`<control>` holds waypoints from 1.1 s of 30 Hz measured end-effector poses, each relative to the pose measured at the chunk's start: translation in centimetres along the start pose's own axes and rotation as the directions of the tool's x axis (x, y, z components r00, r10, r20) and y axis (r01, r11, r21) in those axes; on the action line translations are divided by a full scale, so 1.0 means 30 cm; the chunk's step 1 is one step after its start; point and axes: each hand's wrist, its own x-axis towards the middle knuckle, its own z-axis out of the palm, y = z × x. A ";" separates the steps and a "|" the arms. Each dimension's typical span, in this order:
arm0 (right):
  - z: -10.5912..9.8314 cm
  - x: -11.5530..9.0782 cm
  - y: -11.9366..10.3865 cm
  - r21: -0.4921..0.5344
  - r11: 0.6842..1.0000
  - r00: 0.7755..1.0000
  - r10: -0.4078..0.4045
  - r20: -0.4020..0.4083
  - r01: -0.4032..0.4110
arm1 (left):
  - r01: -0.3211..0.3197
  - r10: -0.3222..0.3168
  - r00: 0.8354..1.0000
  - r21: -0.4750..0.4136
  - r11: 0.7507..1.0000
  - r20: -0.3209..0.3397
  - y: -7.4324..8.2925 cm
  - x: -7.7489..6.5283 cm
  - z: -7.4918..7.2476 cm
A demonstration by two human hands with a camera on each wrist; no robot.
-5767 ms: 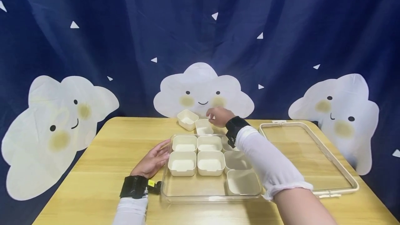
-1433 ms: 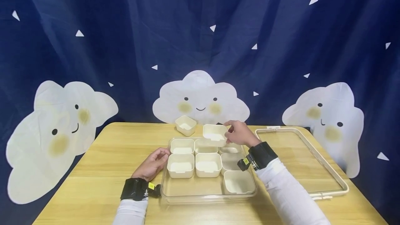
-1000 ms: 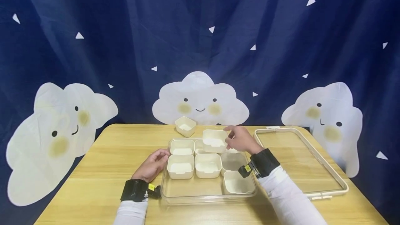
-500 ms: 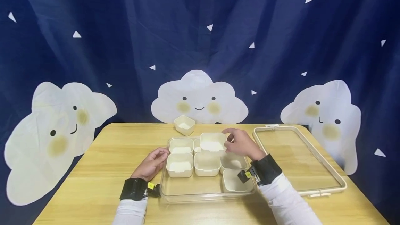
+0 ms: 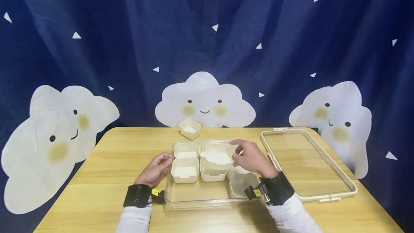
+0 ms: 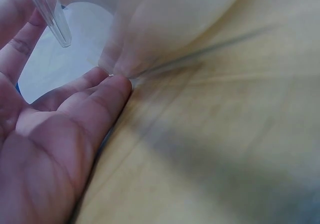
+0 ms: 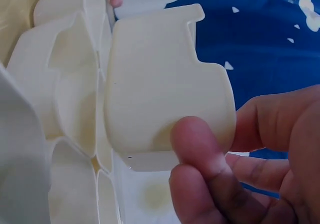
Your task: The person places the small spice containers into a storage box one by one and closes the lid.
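Observation:
My right hand (image 5: pixel 253 159) pinches a small cream-coloured plastic box (image 5: pixel 220 152) by its right side. That box hangs above the middle of a clear tray (image 5: pixel 207 205), over other cream boxes in it. Close up in the right wrist view, the thumb and fingers grip one end of the held box (image 7: pixel 165 83), which has a notched rim. My left hand (image 5: pixel 155 170) touches the tray's left wall with relaxed fingers, also seen against the clear wall in the left wrist view. Inside the tray sit several boxes, among them a front-left box (image 5: pixel 185 172); the held box and right hand partly hide others.
Behind the tray, one more cream box (image 5: pixel 190 129) stands at the table's far edge. To the right lies a clear lid (image 5: pixel 308 163) with a cream frame and clips. A dark blue cloth with clouds (image 5: pixel 205 100) hangs behind the wooden table (image 5: pixel 97 193).
My right hand has picked up a cream box from behind the tray and brought it nearer and lower, over the boxes inside. My left hand has stayed at the tray's left side.

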 end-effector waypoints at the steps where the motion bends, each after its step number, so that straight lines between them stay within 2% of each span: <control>1: 0.002 -0.007 -0.003 0.001 1.000 1.000 -0.004 -0.004 0.004 | 0.004 -0.004 1.000 -0.004 1.000 -0.003 0.001 0.000 0.001; 10: 0.022 -0.057 -0.021 0.015 1.000 1.000 -0.014 0.008 0.014 | 0.005 -0.005 1.000 -0.016 1.000 0.000 0.007 -0.010 0.005; 17: 0.025 -0.066 -0.029 0.045 0.999 0.999 0.007 0.044 -0.009 | 0.001 -0.001 1.000 -0.006 1.000 -0.006 0.005 -0.005 0.004; 22: 0.021 -0.065 -0.028 0.021 1.000 0.998 0.002 0.057 -0.003 | 0.010 -0.010 1.000 -0.004 1.000 -0.005 0.004 0.004 0.005; 26: 0.020 -0.066 -0.025 0.005 1.000 0.996 -0.017 0.092 0.017 | 0.013 -0.013 1.000 -0.009 1.000 -0.005 0.006 0.005 0.008; 33: 0.028 -0.072 -0.021 0.040 0.998 0.985 -0.054 0.164 0.049 | 0.012 -0.012 1.000 -0.001 1.000 -0.023 0.011 -0.002 0.011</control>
